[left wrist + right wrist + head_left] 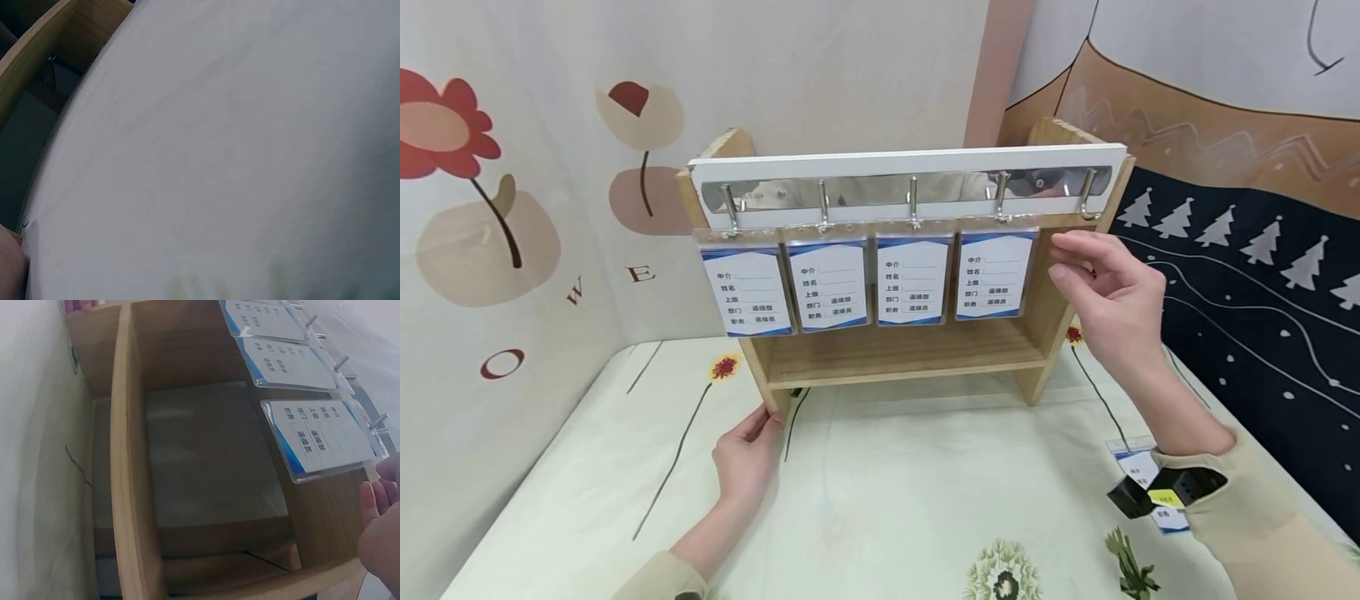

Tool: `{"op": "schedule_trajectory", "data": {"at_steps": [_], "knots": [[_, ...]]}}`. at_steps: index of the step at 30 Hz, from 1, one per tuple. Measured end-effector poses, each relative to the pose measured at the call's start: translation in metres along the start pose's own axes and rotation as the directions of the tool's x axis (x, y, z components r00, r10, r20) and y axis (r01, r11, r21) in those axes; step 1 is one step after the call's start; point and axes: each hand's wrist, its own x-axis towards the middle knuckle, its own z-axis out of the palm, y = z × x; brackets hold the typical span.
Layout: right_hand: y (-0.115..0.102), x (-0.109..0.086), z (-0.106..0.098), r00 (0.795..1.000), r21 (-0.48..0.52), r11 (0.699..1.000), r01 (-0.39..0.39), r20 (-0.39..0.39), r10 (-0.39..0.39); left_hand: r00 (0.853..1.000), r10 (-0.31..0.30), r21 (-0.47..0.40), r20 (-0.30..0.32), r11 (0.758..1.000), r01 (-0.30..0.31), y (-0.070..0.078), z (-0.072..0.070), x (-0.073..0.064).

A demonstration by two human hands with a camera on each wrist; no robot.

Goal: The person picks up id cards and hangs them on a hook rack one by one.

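Note:
A wooden rack [910,352] stands on the table, with a white hook rail [910,160] across its upper front. Clear plastic badge holders hang from the hooks; the rightmost badge [997,275] has blue corners and printed lines. My left hand [747,458] grips the foot of the rack's left side panel between thumb and fingers. Beside the rightmost badge, my right hand [1116,304] is raised with bent fingers and nothing between thumb and fingertips. The right wrist view shows its fingers [381,495] close to that badge's top corner.
The right-end hook [1087,196] carries no badge. Another badge [1138,468] lies on the table, partly hidden by the right wrist's black strap [1191,483]. A pale flowered cloth [887,483] covers the table. Printed curtains [865,75] hang behind and at the sides.

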Motion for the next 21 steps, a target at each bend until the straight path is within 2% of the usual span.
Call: {"op": "schedule_trajectory", "data": {"at_steps": [7, 13, 21], "knots": [[0.001, -0.006, -0.017, 1.000, -0.040, 0.999, -0.020, 0.015, 0.020, 1.000, -0.006, 0.014, 0.002, 1.000, 0.006, 0.001, -0.002, -0.001], [0.005, -0.009, -0.030, 0.998, -0.161, 0.986, -0.034, 0.039, 0.041, 1.000, -0.005, 0.002, 0.006, 1.000, 0.005, 0.000, -0.002, 0.000], [0.015, -0.018, -0.047, 0.995, -0.269, 0.961, -0.059, 0.064, 0.079, 1.000, -0.013, -0.009, 0.017, 1.000, 0.013, -0.001, 0.000, 0.002]]}}
